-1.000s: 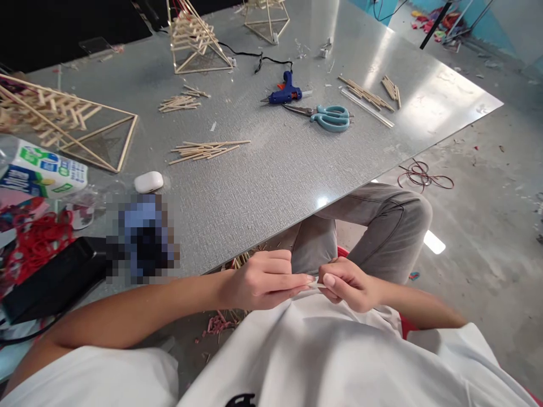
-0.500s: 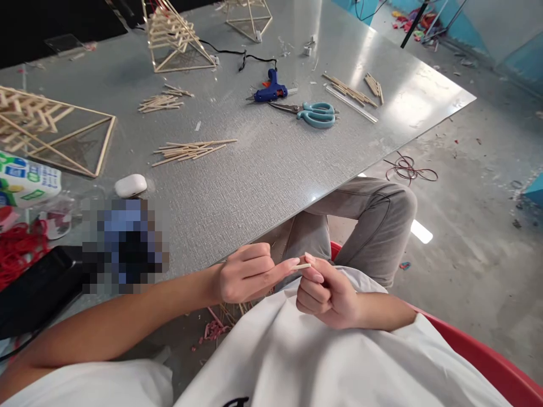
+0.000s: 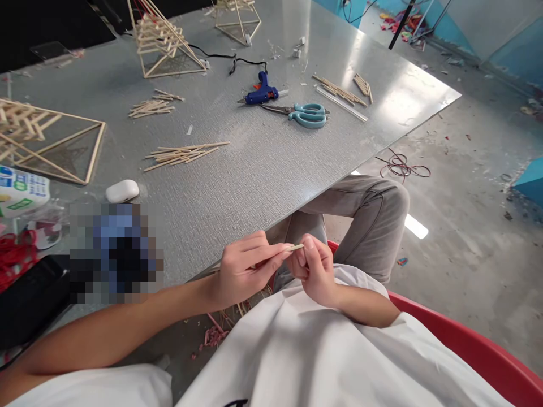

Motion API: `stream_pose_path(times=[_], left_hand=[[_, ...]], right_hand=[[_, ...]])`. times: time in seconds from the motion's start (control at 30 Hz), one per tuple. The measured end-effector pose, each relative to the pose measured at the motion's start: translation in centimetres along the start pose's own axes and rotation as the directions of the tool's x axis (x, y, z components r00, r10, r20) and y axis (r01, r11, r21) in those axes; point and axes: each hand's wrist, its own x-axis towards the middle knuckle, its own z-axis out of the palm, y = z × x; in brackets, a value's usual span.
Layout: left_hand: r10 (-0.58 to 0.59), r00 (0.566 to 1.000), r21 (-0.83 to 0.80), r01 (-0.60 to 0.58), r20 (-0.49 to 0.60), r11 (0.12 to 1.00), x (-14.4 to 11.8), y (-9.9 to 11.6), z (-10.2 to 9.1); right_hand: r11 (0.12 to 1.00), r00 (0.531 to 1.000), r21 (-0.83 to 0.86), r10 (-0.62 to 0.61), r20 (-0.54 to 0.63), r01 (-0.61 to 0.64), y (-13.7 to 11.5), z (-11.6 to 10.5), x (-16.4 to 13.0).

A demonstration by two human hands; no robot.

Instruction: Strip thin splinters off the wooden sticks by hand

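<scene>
Stick [image 3: 294, 247] in hand is thin and wooden, and it sits low in the middle of the frame, just below the table [image 3: 263, 169] edge, above your lap. Your left hand [image 3: 244, 270] pinches it between thumb and fingers; your right hand [image 3: 316, 271] closes its fingertips on the free end. Keep both grips close together and near the end, so the stick does not bend or snap in the wrong place. At the left edge, the carton [image 3: 19, 192] has green and blue print, too small to read.
</scene>
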Motion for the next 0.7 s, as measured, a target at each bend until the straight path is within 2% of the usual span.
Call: stream_pose_path(times=[0.03, 0.07, 0.13, 0.23, 0.33, 0.4, 0.47, 0.5, 0.57, 0.63, 0.7], left_hand=[[-0.098, 0.995, -0.041, 0.098, 0.003, 0.994, 0.0, 0.2, 0.2], [-0.203, 0.979, -0.08, 0.204, 0.016, 0.976, 0.1, 0.5, 0.3], [-0.408, 0.911, -0.148, 0.411, 0.054, 0.899, 0.2, 1.0, 0.3], [-0.62, 0.778, -0.243, 0.624, 0.104, 0.742, 0.5, 1.4, 0.2], [-0.739, 0.644, -0.334, 0.753, 0.197, 0.567, 0.4, 1.2, 0.5], [-0.801, 0.546, -0.382, 0.814, 0.246, 0.438, 0.2, 0.8, 0.8], [-0.85, 0.462, -0.421, 0.844, 0.253, 0.333, 0.0, 0.4, 1.0], [-0.864, 0.434, -0.433, 0.85, 0.253, 0.3, -0.1, 0.3, 1.0], [-0.863, 0.424, -0.439, 0.854, 0.274, 0.28, -0.3, 0.1, 1.1], [-0.843, 0.445, -0.444, 0.848, 0.302, 0.288, -0.4, 0.2, 1.1], [-0.827, 0.467, -0.461, 0.836, 0.313, 0.298, -0.6, 0.4, 1.1]], right_hand=[[0.981, 0.991, -0.155, -0.123, -0.054, 0.113, 0.7, -0.2, 0.4], [0.924, 0.968, -0.316, -0.244, -0.057, 0.215, 1.3, -0.5, 1.0], [0.718, 0.895, -0.58, -0.443, 0.046, 0.386, 2.2, -1.6, 2.2], [0.411, 0.8, -0.754, -0.547, 0.246, 0.513, 2.6, -3.7, 3.9], [0.233, 0.758, -0.805, -0.547, 0.356, 0.546, 2.6, -5.3, 4.5], [0.203, 0.765, -0.795, -0.482, 0.428, 0.572, 2.8, -5.7, 4.2], [0.251, 0.761, -0.731, -0.368, 0.535, 0.635, 3.1, -5.7, 3.5], [0.286, 0.739, -0.684, -0.324, 0.59, 0.671, 3.3, -5.7, 3.2], [0.326, 0.674, -0.59, -0.332, 0.66, 0.738, 3.7, -5.8, 2.5], [0.314, 0.618, -0.533, -0.413, 0.668, 0.786, 4.1, -6.4, 2.2], [0.305, 0.608, -0.527, -0.459, 0.648, 0.793, 4.5, -7.7, 2.1]])
